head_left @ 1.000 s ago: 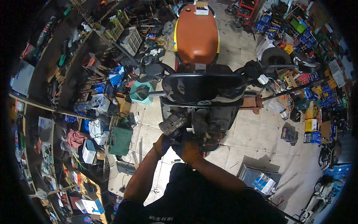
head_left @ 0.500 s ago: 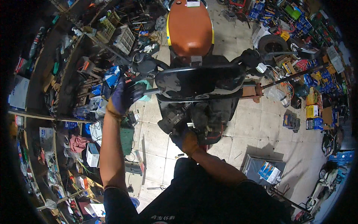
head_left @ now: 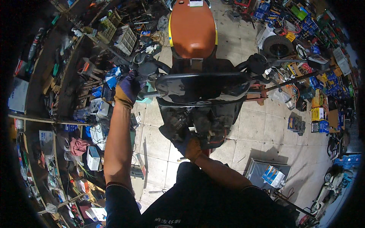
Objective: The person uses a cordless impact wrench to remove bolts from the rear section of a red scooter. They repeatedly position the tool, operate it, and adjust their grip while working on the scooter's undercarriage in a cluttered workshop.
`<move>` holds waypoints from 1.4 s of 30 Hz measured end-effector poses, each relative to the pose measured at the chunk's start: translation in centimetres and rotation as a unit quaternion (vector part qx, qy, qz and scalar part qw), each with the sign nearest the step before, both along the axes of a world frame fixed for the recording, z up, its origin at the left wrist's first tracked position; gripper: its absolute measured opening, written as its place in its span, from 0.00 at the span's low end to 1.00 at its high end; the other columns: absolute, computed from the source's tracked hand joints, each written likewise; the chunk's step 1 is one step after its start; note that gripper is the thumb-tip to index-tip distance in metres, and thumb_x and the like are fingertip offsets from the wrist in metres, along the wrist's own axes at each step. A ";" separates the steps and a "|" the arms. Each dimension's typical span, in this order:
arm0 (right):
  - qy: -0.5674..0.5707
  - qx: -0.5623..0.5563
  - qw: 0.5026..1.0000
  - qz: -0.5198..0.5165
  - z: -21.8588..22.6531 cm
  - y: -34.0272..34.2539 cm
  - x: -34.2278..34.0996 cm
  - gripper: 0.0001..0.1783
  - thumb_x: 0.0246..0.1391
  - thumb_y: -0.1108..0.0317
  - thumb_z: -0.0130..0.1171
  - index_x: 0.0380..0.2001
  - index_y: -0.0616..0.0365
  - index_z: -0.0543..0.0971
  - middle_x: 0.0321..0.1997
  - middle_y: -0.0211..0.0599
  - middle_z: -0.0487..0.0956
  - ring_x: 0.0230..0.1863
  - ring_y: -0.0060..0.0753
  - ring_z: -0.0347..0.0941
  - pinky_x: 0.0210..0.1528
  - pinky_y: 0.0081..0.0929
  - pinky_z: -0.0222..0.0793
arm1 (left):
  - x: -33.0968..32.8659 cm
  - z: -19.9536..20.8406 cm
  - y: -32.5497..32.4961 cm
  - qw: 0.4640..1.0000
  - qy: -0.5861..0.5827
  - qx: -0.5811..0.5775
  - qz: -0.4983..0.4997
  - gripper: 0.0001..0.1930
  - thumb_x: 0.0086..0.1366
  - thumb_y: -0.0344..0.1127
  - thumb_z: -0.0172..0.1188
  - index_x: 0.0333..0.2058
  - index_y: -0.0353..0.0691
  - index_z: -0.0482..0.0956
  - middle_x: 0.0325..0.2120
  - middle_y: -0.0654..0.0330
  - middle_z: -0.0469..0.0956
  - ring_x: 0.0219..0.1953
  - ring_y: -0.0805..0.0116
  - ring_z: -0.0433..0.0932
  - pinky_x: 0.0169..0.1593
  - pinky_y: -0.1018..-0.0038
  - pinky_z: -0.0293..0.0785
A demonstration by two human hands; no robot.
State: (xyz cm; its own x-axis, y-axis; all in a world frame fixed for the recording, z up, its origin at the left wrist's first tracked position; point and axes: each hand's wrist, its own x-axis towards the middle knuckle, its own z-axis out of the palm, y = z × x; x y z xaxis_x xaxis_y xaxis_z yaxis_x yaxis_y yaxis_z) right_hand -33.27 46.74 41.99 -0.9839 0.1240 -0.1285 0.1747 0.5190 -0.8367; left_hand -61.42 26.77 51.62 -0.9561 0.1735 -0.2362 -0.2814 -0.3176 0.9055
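A scooter stands before me, its black front cowl (head_left: 203, 87) crossing the middle of the view and its brown seat (head_left: 193, 30) beyond. My left hand (head_left: 128, 90), in a purple and yellow work glove, is closed round the left end of the handlebar (head_left: 149, 68). Whether the brake lever is also under its fingers is hard to see. Low on the scooter's front, my right hand (head_left: 192, 147), gloved alike, reaches in at the exposed dark parts (head_left: 182, 121) below the cowl. Shadow and those parts hide its fingers.
Cluttered shelves (head_left: 66, 87) run along the left. On the right lie a tyre (head_left: 278, 46) and many boxes (head_left: 320, 114). A long bar (head_left: 300, 78) juts out from the scooter's right side. A grey case (head_left: 262, 171) with a blue-and-white box (head_left: 273, 176) sits at lower right.
My left hand has moved up and right, from loosely spread beside the handlebar to closed on its end. The cowl has shifted slightly left. My right hand stays at the lower front.
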 end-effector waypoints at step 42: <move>0.184 0.035 0.981 0.048 -1.3 -2.0 -2.6 0.32 0.51 0.54 0.67 0.55 0.58 0.73 0.55 0.49 0.76 0.54 0.51 0.73 0.55 0.40 0.71 | 4.3 0.8 -0.9 0.994 0.077 -0.048 -0.062 0.18 0.75 0.46 0.50 0.53 0.40 0.74 0.48 0.53 0.80 0.42 0.60 0.83 0.45 0.65 0.80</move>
